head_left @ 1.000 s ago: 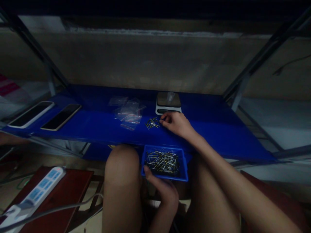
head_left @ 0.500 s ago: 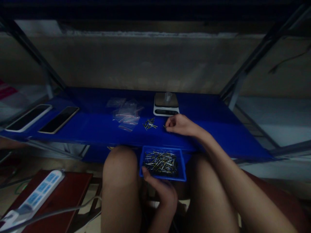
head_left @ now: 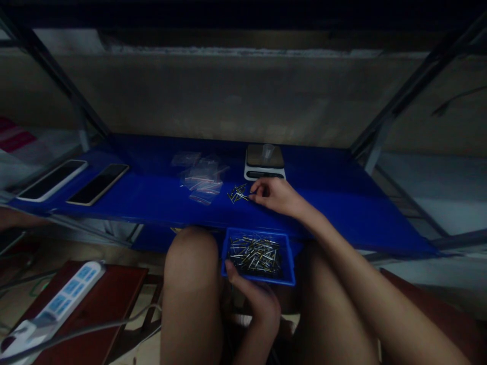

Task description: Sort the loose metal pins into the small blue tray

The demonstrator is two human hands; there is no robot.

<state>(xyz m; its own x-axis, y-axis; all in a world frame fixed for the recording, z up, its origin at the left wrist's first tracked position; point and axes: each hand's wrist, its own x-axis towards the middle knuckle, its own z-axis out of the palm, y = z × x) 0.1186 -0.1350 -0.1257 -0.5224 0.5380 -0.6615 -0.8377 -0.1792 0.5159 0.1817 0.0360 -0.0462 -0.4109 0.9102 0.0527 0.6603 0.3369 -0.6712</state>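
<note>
My left hand [head_left: 254,294] grips the near left side of a blue tray [head_left: 289,261], thumb over its rim, between my knees. Many thin metal pins [head_left: 256,253] lie in the tray. On the blue shelf, my right hand [head_left: 272,193] is closed in a pinch just right of a small pile of pins [head_left: 238,192]; what its fingertips hold, if anything, is too small to make out. Behind that hand is a white scale [head_left: 265,173] with a small clear cup [head_left: 268,151] on its plate. Clear zip bags [head_left: 203,177] lie left of the pile.
Two phones, one white-edged [head_left: 53,180] and one darker [head_left: 98,184], lie at the shelf's left. A power strip [head_left: 72,291] rests on a reddish-brown stool [head_left: 122,284] at lower left, with a cable across it. Metal posts flank the shelf.
My right hand has moved left, close to the small pile of pins. My left hand still holds the tray. The whole view has shifted slightly.
</note>
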